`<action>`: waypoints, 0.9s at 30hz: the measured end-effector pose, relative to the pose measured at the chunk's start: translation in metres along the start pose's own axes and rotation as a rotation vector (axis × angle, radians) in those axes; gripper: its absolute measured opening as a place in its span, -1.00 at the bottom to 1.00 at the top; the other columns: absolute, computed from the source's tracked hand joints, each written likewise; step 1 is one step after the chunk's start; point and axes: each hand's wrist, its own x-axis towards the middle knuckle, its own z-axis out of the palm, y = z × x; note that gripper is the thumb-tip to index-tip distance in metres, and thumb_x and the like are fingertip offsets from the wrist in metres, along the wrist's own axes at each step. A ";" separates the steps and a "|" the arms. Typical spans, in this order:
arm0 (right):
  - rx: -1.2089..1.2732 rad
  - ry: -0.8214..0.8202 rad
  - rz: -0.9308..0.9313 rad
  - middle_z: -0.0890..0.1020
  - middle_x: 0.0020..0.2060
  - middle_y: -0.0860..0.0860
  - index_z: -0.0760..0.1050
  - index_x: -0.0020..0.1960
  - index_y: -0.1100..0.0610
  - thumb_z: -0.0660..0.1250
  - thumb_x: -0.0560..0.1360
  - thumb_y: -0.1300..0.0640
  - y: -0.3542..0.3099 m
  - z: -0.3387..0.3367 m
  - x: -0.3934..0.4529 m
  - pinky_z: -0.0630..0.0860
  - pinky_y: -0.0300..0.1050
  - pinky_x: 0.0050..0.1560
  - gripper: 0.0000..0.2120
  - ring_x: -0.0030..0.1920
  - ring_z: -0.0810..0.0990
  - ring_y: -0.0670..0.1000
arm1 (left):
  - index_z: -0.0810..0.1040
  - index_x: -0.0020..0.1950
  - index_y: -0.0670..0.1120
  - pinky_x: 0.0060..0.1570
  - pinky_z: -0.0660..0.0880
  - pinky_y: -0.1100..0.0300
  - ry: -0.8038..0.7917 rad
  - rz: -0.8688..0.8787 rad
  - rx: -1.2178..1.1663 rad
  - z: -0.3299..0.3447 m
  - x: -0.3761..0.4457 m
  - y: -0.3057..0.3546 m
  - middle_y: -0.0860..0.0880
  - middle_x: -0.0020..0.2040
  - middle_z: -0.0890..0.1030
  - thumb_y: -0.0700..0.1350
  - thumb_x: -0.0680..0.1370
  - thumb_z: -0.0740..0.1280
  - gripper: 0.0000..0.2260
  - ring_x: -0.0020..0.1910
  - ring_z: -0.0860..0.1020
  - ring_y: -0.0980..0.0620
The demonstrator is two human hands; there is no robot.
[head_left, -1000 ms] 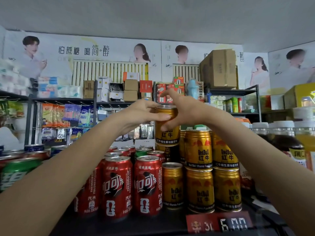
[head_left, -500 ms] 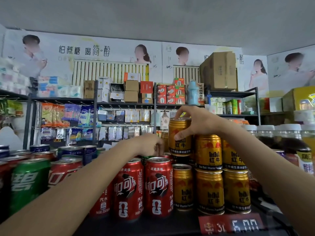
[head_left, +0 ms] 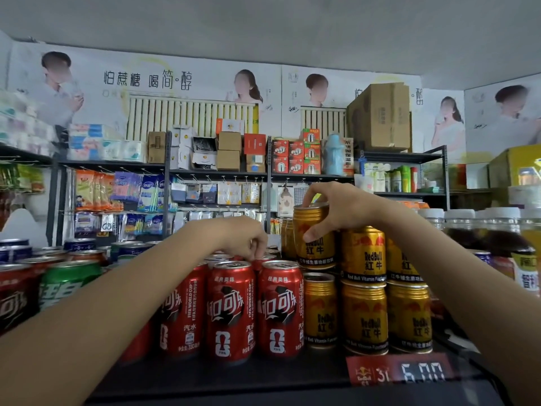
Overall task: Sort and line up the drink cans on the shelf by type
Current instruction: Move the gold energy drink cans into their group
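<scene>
The right hand [head_left: 339,209] grips a short, ribbed-shouldered gold metal Red Bull can [head_left: 314,235], fingers over its rim and thumb pressed on its glossy side. That can sits upright, above a single gold can [head_left: 320,310] of the same kind at the front of the dark shelf [head_left: 234,376]. Right of the held can, four more gold cans show, stacked two on two [head_left: 364,288]. Left of it, three tall, smooth red cola cans [head_left: 231,309] stand in the front row, with more red tops behind. The left hand [head_left: 243,238] hangs over those rear tops, fingers curled downward; whether they hold anything cannot be told. Further left stands one green can [head_left: 67,282]. Below the held can, a red price tag [head_left: 401,370] fronts the shelf.
</scene>
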 end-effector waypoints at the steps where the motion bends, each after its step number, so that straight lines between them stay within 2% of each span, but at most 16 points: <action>1: 0.001 -0.014 0.004 0.45 0.01 -0.05 0.35 0.10 0.00 0.53 0.28 0.01 0.000 -0.001 -0.001 0.39 -0.13 -0.05 -0.51 0.03 0.44 -0.01 | 0.52 -0.13 -0.07 -0.05 0.48 0.24 -0.010 -0.017 0.003 -0.002 -0.002 0.000 0.12 -0.25 0.50 -0.30 0.49 0.28 -0.86 -0.23 0.48 0.19; 4: -0.008 -0.068 0.006 0.46 0.04 -0.04 0.35 0.10 0.01 0.53 0.28 -0.01 -0.001 -0.001 -0.002 0.40 -0.12 -0.03 -0.50 0.03 0.44 -0.02 | 0.56 0.02 -0.11 -0.13 0.44 0.36 0.024 -0.039 -0.080 -0.008 -0.011 0.007 0.12 -0.16 0.54 -0.23 0.52 0.30 -0.88 -0.18 0.51 0.20; 7: -0.097 -0.106 0.028 0.44 0.03 -0.05 0.33 0.09 0.01 0.53 0.25 -0.06 -0.001 0.003 0.000 0.44 -0.06 0.05 -0.46 0.05 0.43 0.00 | 0.56 0.14 -0.09 0.08 0.47 0.27 0.088 0.021 -0.302 -0.015 -0.021 0.022 0.06 0.04 0.59 -0.14 0.54 0.30 -0.81 0.04 0.54 0.12; 10: -0.231 -0.139 0.071 0.49 0.09 -0.02 0.31 0.10 0.02 0.51 0.26 -0.15 0.002 0.006 0.003 0.48 0.00 0.09 -0.43 0.05 0.46 0.03 | 0.49 0.22 -0.03 0.16 0.43 0.25 -0.032 0.025 -0.393 -0.009 -0.029 0.039 0.08 0.14 0.53 0.03 0.51 0.31 -0.69 0.11 0.50 0.15; 11: -0.286 -0.139 0.072 0.51 0.12 -0.01 0.31 0.12 0.02 0.49 0.27 -0.17 0.002 0.007 0.003 0.45 0.03 0.15 -0.42 0.06 0.46 0.03 | 0.46 0.24 0.00 0.20 0.43 0.17 -0.067 -0.002 -0.368 -0.004 -0.030 0.042 0.06 0.19 0.50 0.08 0.49 0.32 -0.64 0.14 0.49 0.11; 13: -0.431 -0.124 0.048 0.50 0.20 -0.01 0.32 0.21 0.04 0.45 0.29 -0.20 0.002 0.009 0.001 0.21 0.15 0.35 -0.38 0.19 0.44 0.05 | 0.39 0.24 0.04 0.18 0.47 0.04 -0.080 -0.059 -0.331 0.004 -0.030 0.046 0.00 0.24 0.47 0.12 0.45 0.35 -0.58 0.16 0.50 0.02; 15: -0.612 -0.097 0.014 0.40 0.29 -0.01 0.29 0.32 0.01 0.44 0.27 -0.25 -0.001 0.013 -0.007 -0.08 0.29 0.43 -0.27 0.36 0.28 0.08 | 0.38 0.23 0.05 0.14 0.50 0.03 -0.054 -0.080 -0.324 0.006 -0.031 0.047 -0.02 0.25 0.47 0.13 0.43 0.37 -0.57 0.16 0.51 -0.02; 16: -0.690 -0.075 -0.002 0.33 0.34 0.01 0.24 0.37 0.00 0.43 0.25 -0.27 -0.003 0.015 -0.012 -0.16 0.32 0.42 -0.20 0.41 0.19 0.10 | 0.38 0.23 0.04 0.14 0.49 0.03 -0.049 -0.083 -0.324 0.005 -0.032 0.048 -0.02 0.26 0.46 0.12 0.43 0.37 -0.58 0.17 0.50 -0.03; 18: -0.784 -0.014 -0.033 0.23 0.40 0.04 0.10 0.46 0.02 0.42 0.25 -0.30 -0.003 0.025 -0.024 -0.24 0.34 0.41 -0.06 0.45 0.09 0.11 | 0.40 0.21 0.02 0.14 0.49 0.03 -0.041 -0.092 -0.316 0.003 -0.032 0.049 -0.05 0.25 0.48 0.11 0.42 0.39 -0.58 0.17 0.50 -0.05; 22: -0.923 0.101 -0.090 0.11 0.46 0.13 -0.26 0.50 -0.03 0.39 0.23 -0.35 0.002 0.051 -0.043 -0.32 0.35 0.33 0.14 0.47 0.07 0.17 | 0.42 0.21 -0.02 0.04 0.53 0.11 -0.031 -0.096 -0.285 0.003 -0.027 0.052 -0.07 0.16 0.56 0.10 0.41 0.40 -0.57 0.07 0.57 -0.03; 27: -1.008 0.129 -0.058 0.10 0.43 0.22 -0.25 0.50 0.02 0.40 0.25 -0.32 -0.001 0.059 -0.041 -0.27 0.38 0.34 0.13 0.45 0.09 0.22 | 0.42 0.13 0.01 0.08 0.54 -0.01 -0.030 -0.079 -0.329 0.006 -0.026 0.048 -0.05 0.12 0.57 0.08 0.39 0.43 -0.62 0.02 0.59 -0.02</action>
